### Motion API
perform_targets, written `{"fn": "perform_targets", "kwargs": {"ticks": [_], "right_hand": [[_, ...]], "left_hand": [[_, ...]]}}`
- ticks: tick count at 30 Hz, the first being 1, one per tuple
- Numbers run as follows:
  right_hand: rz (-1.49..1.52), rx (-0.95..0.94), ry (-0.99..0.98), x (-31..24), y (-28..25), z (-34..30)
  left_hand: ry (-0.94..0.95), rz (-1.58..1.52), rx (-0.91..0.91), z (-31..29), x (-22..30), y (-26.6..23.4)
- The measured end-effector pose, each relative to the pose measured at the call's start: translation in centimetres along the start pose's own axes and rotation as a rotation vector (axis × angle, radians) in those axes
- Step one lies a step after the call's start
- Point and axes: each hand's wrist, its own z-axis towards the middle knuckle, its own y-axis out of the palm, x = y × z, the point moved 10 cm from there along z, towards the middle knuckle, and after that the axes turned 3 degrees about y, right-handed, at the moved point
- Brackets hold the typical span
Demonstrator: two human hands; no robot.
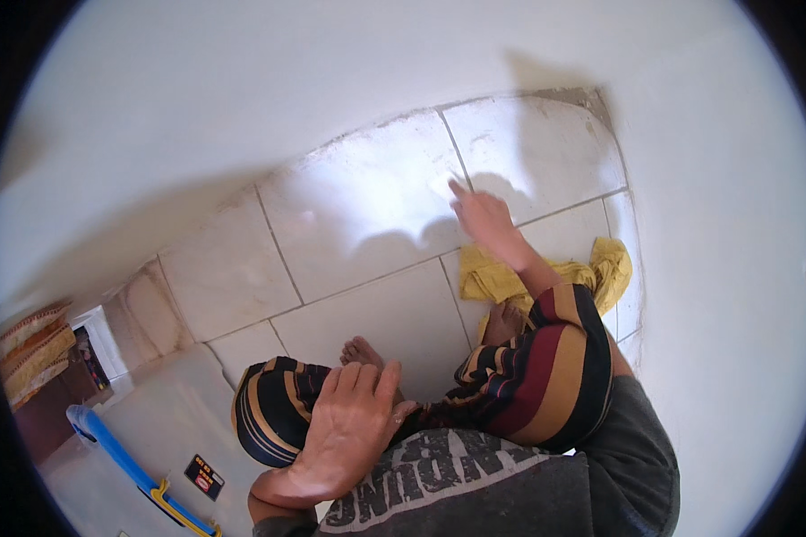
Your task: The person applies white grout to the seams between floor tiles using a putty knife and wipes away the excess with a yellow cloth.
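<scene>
Down on the pale tiled floor, where it meets a white wall at the far side, a person squats with both knees drawn up in striped trousers of dark, red and tan bands. Their right hand reaches out to the far side, arm nearly straight past the right knee, fingers loosely extended and held together, palm turned down toward the tile — it grips nothing. Whether the fingertips actually touch the floor is hard to tell, since the hand is slightly blurred; its shadow falls on the tile just beside it.

A crumpled yellow cloth lies on the floor under and to the right of that forearm, bunched against the right wall, near the person's bare right foot. The cloth is close behind the reaching hand but not in it.

The left hand rests flat on the left knee, fingers spread a little and pointing away from the body, clasping nothing but the cloth of the trousers beneath it. The toes of the left foot show just beyond it.

At the near left, a blue long-handled tool with a yellow fitting lies aslant on a white surface — well apart from both hands. A small dark label sits beside it. No container shows in view.
</scene>
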Motion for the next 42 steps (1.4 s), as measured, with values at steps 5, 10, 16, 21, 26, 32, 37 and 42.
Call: {"fn": "perform_targets", "kwargs": {"ticks": [5,10,16,21,26,32,37,42], "right_hand": [[-0.010,-0.057,0.005,0.8,0.5,2.7],[0.015,-0.199,0.093,1.1,1.3,-4.4],[0.008,0.052,-0.045,0.6,-0.1,-1.7],[-0.055,0.003,0.020,1.8,-0.9,2.7],[0.018,-0.114,0.054,2.1,0.2,-2.7],[-0.029,-0.008,-0.019,1.8,-1.3,3.3],[-0.064,-0.060,0.009,2.0,-0.8,1.9],[-0.037,-0.133,0.070,2.5,-0.7,0.8]], "left_hand": [[0.082,-0.072,-0.021,0.3,0.9,0.8],[-0.033,-0.041,0.006,-0.2,-0.9,0.2],[0.070,-0.103,-0.060,0.5,0.3,1.1],[0.005,-0.055,0.008,1.5,-1.0,-0.2],[-0.069,-0.092,-0.062,0.6,-1.5,0.5],[0.031,-0.102,-0.080,1.3,-0.4,0.5],[-0.028,-0.071,-0.022,1.1,-1.2,-0.3],[-0.006,-0.086,-0.058,0.6,-0.4,0.4]]}}
